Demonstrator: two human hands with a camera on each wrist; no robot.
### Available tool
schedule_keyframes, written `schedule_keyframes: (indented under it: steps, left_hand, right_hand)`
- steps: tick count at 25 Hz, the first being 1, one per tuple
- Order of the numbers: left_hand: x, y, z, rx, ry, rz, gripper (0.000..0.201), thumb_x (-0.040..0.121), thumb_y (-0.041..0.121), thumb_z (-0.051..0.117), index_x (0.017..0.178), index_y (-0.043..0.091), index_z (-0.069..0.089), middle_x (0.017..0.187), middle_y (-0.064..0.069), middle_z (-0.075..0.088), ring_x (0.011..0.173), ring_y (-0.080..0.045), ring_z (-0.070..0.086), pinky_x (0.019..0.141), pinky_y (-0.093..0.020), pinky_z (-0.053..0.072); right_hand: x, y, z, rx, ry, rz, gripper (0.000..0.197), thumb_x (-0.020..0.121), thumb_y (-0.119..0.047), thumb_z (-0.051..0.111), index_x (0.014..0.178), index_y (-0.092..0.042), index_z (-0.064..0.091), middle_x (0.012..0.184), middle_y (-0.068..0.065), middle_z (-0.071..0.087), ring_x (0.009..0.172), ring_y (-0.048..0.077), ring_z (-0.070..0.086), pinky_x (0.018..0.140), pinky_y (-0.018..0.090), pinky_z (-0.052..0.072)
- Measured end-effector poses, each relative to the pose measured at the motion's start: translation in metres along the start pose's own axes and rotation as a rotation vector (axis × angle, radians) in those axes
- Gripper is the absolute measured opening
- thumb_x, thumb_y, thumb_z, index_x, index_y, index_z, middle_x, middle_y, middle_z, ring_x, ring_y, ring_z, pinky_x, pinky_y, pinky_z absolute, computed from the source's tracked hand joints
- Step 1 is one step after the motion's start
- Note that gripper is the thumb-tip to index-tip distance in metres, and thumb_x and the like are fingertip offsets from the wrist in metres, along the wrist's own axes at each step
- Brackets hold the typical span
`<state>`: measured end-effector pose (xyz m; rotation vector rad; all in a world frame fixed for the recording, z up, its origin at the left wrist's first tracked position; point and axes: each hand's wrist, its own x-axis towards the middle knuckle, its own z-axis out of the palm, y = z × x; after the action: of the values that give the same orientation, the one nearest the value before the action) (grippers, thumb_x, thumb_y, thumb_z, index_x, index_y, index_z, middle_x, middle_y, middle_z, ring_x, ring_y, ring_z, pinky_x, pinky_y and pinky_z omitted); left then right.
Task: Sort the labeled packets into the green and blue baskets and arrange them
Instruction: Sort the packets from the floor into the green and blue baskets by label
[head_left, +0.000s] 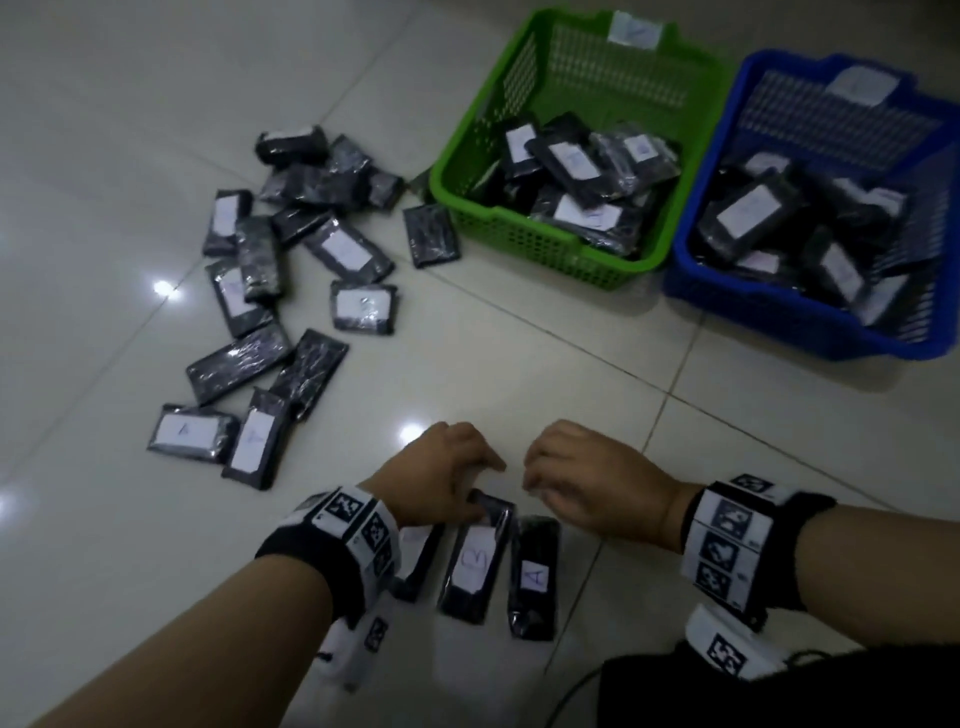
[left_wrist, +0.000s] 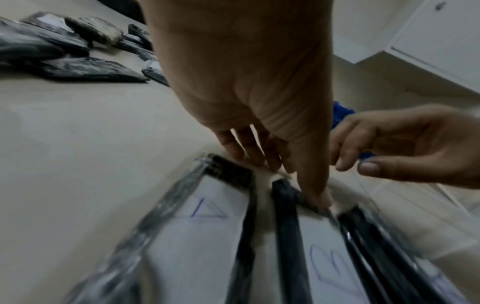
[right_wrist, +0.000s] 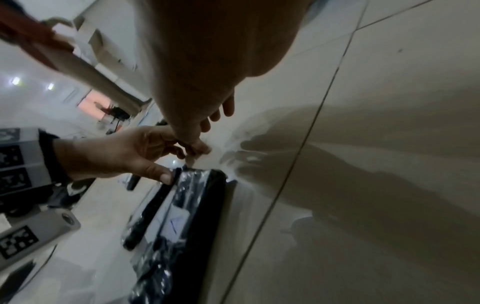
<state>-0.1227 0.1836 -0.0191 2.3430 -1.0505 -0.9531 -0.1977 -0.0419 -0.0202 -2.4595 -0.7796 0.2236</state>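
Note:
Three black wrapped packets lie side by side on the floor just in front of me. The middle one, labelled B, has its far end pinched by my left hand, thumb on its top corner. To its right lies a packet labelled A. A third packet, also marked A, sits partly under my left wrist. My right hand hovers beyond the A packet with loosely curled fingers that hold nothing.
A green basket and a blue basket stand at the far right, each holding several labelled packets. A loose pile of packets is spread over the tiled floor at the left. A dark cable lies near my right arm.

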Motion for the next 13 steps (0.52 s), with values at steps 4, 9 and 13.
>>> schedule_keyframes:
  steps: [4, 9, 13]
  left_hand:
    - [-0.012, 0.007, 0.010, 0.144, -0.030, -0.152, 0.060, 0.061, 0.053, 0.077, 0.115, 0.039, 0.054, 0.113, 0.013, 0.049, 0.109, -0.011, 0.044, 0.093, -0.031, 0.033]
    - [-0.004, 0.016, -0.002, 0.205, -0.123, -0.211, 0.045, 0.063, 0.050, 0.077, 0.102, 0.036, 0.058, 0.106, 0.013, 0.054, 0.107, -0.011, 0.048, 0.095, -0.035, 0.033]
    - [0.006, 0.009, -0.024, -0.237, -0.100, -0.255, 0.032, 0.064, 0.024, 0.084, 0.083, 0.029, 0.058, 0.091, 0.007, 0.068, 0.087, -0.010, 0.062, 0.085, -0.030, 0.048]
  right_hand:
    - [-0.002, -0.012, 0.003, -0.010, -0.393, 0.090, 0.056, 0.074, -0.057, 0.065, 0.119, -0.025, 0.052, 0.113, -0.004, 0.049, 0.105, 0.014, 0.041, 0.081, 0.028, 0.043]
    - [-0.001, -0.015, 0.007, -0.067, -0.490, 0.013, 0.068, 0.071, -0.054, 0.071, 0.126, -0.027, 0.041, 0.112, 0.002, 0.044, 0.101, 0.019, 0.038, 0.072, 0.030, 0.037]
    - [-0.004, -0.015, -0.002, 0.002, -0.477, 0.097, 0.054, 0.071, -0.043, 0.076, 0.108, -0.022, 0.042, 0.107, 0.001, 0.046, 0.094, 0.013, 0.037, 0.067, 0.028, 0.033]
